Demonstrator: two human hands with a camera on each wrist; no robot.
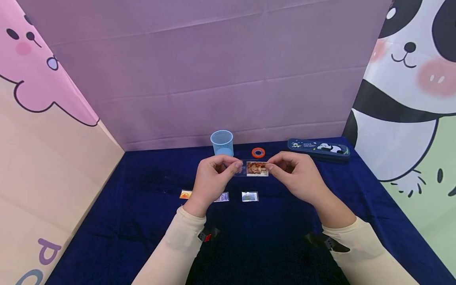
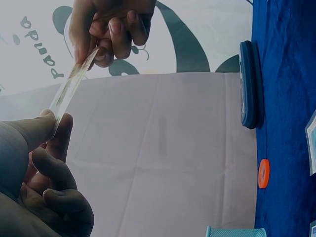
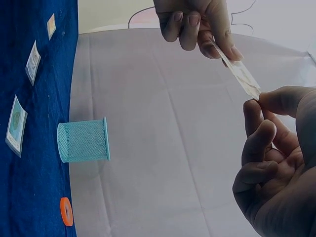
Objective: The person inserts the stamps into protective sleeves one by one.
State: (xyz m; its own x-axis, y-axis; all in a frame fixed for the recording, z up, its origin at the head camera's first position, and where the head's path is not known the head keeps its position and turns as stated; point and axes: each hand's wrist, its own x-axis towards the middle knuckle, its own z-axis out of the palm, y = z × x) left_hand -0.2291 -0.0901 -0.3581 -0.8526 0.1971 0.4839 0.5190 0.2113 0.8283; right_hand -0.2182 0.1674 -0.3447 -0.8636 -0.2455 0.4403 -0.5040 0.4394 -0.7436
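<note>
Both hands are raised in front of the body with a small brown picture card (image 1: 257, 168) and a clear plastic sleeve (image 1: 244, 171) between them. My left hand (image 1: 213, 178) pinches the sleeve at its left end between thumb and forefinger. On the other side, my right hand (image 1: 301, 178) pinches the card's right edge with thumb and forefinger. Card and sleeve meet in one thin strip, seen nearly edge-on in the left wrist view; how far the card sits inside cannot be told. Below, an orange card (image 1: 185, 194), a purple card (image 1: 223, 197) and a blue card (image 1: 250, 196) lie in a row.
A blue mesh cup (image 1: 222, 143) stands at the back of the dark blue cloth (image 1: 153, 221). To its right are an orange tape roll (image 1: 253, 152) and a navy panda pencil case (image 1: 318, 149). Fabric walls (image 1: 228, 71) enclose the back and sides.
</note>
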